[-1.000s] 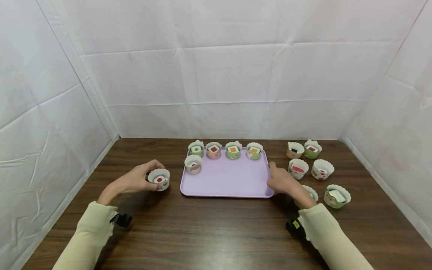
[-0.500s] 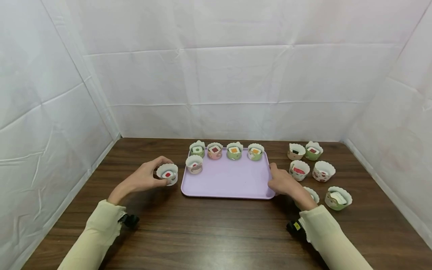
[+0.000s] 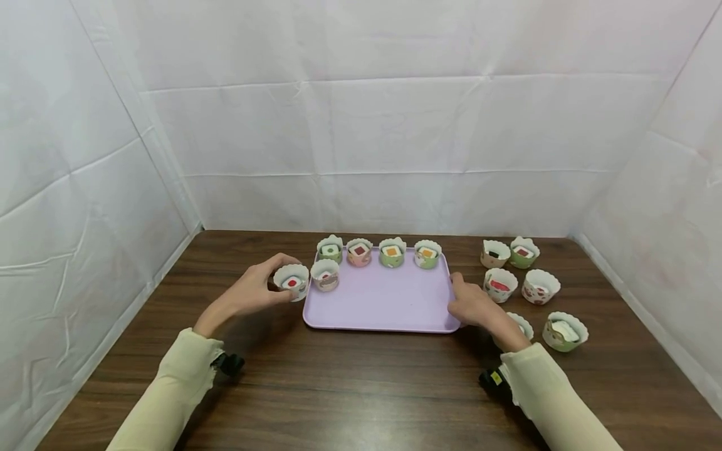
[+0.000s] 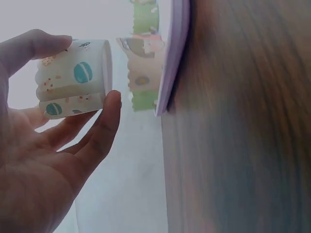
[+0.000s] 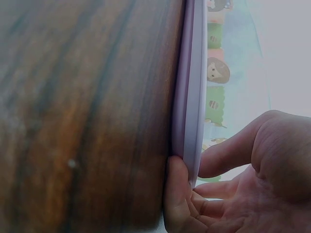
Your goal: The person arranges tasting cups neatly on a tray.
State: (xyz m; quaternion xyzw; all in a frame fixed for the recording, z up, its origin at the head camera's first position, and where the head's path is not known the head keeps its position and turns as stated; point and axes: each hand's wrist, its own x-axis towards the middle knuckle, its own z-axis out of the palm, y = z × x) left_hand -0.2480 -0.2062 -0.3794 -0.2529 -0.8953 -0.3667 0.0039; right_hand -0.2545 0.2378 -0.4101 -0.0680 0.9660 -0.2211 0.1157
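My left hand [image 3: 256, 289] grips a white paper baking cup [image 4: 75, 77] printed with teal macarons. Inside it lies a white block with a red mark [image 3: 291, 282]. The cup is held upright, raised above the table, just outside the left edge of the lilac tray [image 3: 389, 304]. Beside it, on the tray, sits a beige-patterned cup [image 3: 326, 280]. A row of cups with colour-marked blocks, such as the pink cup [image 3: 359, 257], lines the tray's far edge. My right hand [image 3: 472, 304] pinches the tray's right rim, fingers under and thumb above in the right wrist view.
Several more paper cups stand right of the tray, among them a red-patterned cup [image 3: 540, 290] and a green cup [image 3: 565, 335]. One cup [image 3: 521, 324] is partly hidden behind the right wrist. White cloth [image 3: 389, 125] encloses the brown wooden table [image 3: 350, 388] at back and sides.
My left hand has carried the macaron-printed cup rightward and slightly away, from the table at left up to the tray's left edge. My right hand keeps its hold on the rim.
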